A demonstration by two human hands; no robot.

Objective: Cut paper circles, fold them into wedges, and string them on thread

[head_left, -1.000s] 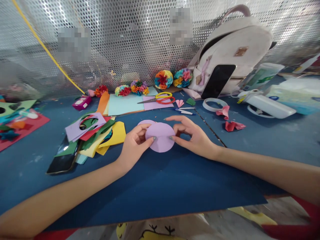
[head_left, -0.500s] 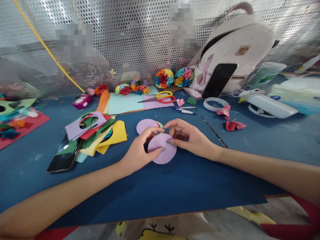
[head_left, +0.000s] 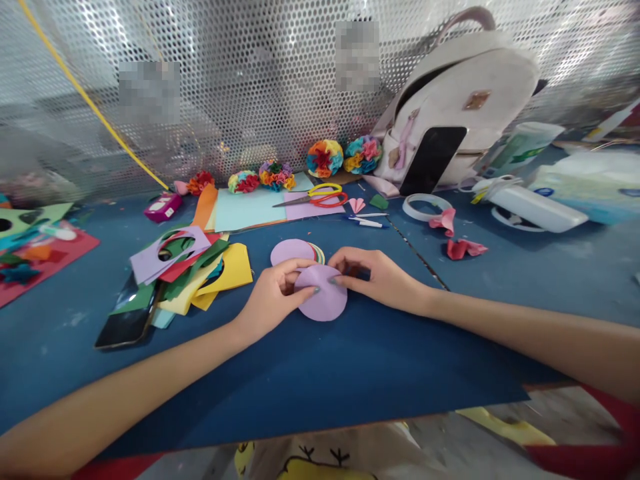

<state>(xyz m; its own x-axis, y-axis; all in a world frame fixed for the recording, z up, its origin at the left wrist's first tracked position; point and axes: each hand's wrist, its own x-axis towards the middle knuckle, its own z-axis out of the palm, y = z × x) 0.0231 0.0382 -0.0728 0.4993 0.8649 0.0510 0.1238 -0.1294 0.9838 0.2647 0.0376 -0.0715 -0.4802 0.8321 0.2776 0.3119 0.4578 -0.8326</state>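
**Between two pinching hands, a lilac disc on a left–right line**

Near the middle of the blue table [head_left: 320, 380], the lilac disc [head_left: 323, 303] is held between the person's two hands, with nothing separating it from either. Being round, it offers no long axis; the line that counts, as I judge it, runs left to right, from thumb to thumb across its far half. A slight shading shows there, though I cannot tell whether it is a crease.

The left hand [head_left: 270, 293] is closed to a pinch, its thumb lying flat over the left part of the disc and its fingers tucked behind. The right hand [head_left: 383, 277] pinches at the far right edge, thumb on top, with a small gap visible between its thumb and curled fingers; where those fingertips meet the paper is hidden. Neither thumb covers the near part, which is bare.

Just beyond, to the far left of the held disc, lies a fanned stack of paper circles [head_left: 291, 251], lilac on top with other colours peeping out on the right. The left hand's fingers partly overlap its near edge in this view; whether they touch it cannot be told. Of the two hands, the left is nearer the stack.
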